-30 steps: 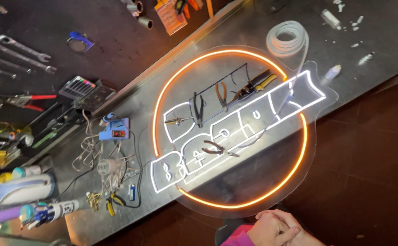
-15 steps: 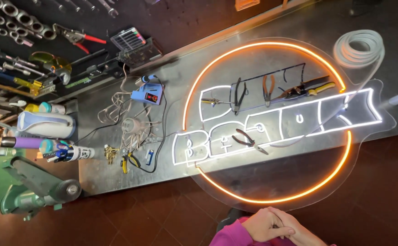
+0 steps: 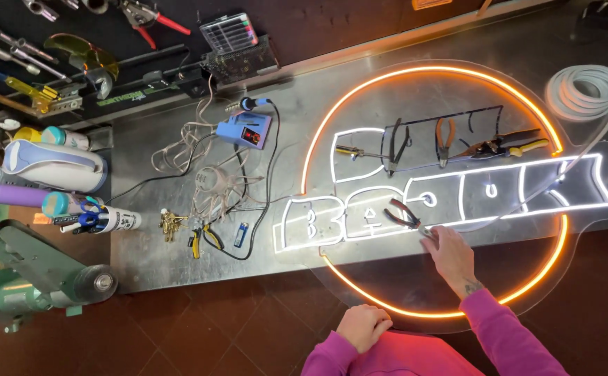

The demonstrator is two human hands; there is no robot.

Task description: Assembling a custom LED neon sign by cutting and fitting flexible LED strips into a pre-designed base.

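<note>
A lit neon sign lies flat on a metal workbench [image 3: 178, 268]: an orange ring [image 3: 415, 71] around white letter outlines [image 3: 499, 168], on a clear panel [image 3: 415, 282] that overhangs the bench's near edge. My right hand [image 3: 450, 256] reaches from a pink sleeve, and its fingertips rest on the lower white strip beside black-handled pliers [image 3: 403, 213]. It holds nothing. My left hand [image 3: 363, 326] is a closed fist near my body, below the panel's edge and off the sign.
On the sign lie a screwdriver [image 3: 349, 150], red-handled pliers [image 3: 445, 136] and snips [image 3: 506, 145]. A coil of white tubing [image 3: 583, 92] sits at the right. A blue soldering station [image 3: 245, 131], tangled wires [image 3: 206, 177] and yellow-handled cutters [image 3: 203, 240] are to the left, beyond them a green machine [image 3: 18, 275].
My right hand left my left hand near my body and reached up onto the sign's white strip. The view swung, and the sign now lies more level.
</note>
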